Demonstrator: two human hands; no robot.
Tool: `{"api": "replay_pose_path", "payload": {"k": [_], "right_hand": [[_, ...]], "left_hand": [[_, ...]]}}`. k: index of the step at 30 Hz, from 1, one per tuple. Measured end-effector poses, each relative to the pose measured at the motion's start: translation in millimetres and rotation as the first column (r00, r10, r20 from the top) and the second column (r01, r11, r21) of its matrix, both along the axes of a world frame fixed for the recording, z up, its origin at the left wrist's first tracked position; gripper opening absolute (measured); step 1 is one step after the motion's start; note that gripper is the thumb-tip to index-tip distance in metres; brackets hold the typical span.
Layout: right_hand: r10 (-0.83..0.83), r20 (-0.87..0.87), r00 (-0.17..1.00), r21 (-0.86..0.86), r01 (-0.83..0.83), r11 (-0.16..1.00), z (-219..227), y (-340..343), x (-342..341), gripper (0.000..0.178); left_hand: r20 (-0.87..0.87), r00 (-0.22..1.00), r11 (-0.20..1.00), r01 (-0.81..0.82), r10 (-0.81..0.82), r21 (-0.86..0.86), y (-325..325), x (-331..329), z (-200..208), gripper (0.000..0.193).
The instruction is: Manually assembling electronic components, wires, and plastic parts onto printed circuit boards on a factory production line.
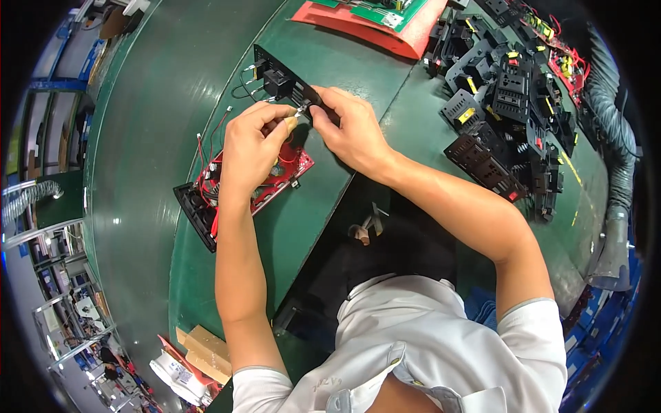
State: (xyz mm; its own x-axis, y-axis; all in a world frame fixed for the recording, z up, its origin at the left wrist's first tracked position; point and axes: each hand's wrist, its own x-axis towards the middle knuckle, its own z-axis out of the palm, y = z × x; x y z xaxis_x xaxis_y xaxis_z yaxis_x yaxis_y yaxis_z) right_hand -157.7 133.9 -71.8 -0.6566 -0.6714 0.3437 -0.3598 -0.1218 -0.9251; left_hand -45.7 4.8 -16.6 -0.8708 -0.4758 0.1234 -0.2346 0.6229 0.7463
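My right hand (pixel 354 131) grips the near end of a black socket panel (pixel 279 82), thumb on one face and fingers behind. The panel is tilted above the green bench, and thin dark wires with metal terminals hang on its left side. My left hand (pixel 253 141) is closed in a pinch on a small wire terminal (pixel 300 113) against the panel, close to my right thumb. Beneath the left hand lies a red circuit board (pixel 296 168) with red and black wires, partly hidden by that hand. A black end panel (pixel 196 217) stands at the board's left end.
Many black socket panels (pixel 513 89) are heaped on the right of the bench (pixel 330 186). Green circuit boards lie on a red sheet (pixel 406 41) at the far side. A grey flexible duct (pixel 613 124) runs along the right. Cardboard (pixel 206 351) sits at lower left.
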Motion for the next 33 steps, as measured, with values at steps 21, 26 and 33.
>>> {"api": "replay_pose_path", "payload": {"k": [21, 26, 33], "right_hand": [[-0.046, -0.199, 0.979, -0.007, 0.046, 0.999, 0.5, 1.3, 0.4, 0.036], [-0.064, -0.24, 0.969, -0.034, 0.058, 0.998, -1.7, 0.3, 2.3, 0.038], [-0.097, -0.318, 0.943, -0.035, 0.091, 0.995, -3.2, 0.1, 7.7, 0.039]], "left_hand": [[-0.002, 0.999, 0.995, -0.038, 0.037, -0.093, 6.4, -2.0, -0.9, 0.016], [-0.006, 0.998, 0.995, -0.056, 0.056, -0.088, 6.1, -0.8, -0.7, 0.014], [-0.01, 0.998, 0.984, -0.069, 0.068, -0.167, 9.4, -3.6, -3.3, 0.014]]}}
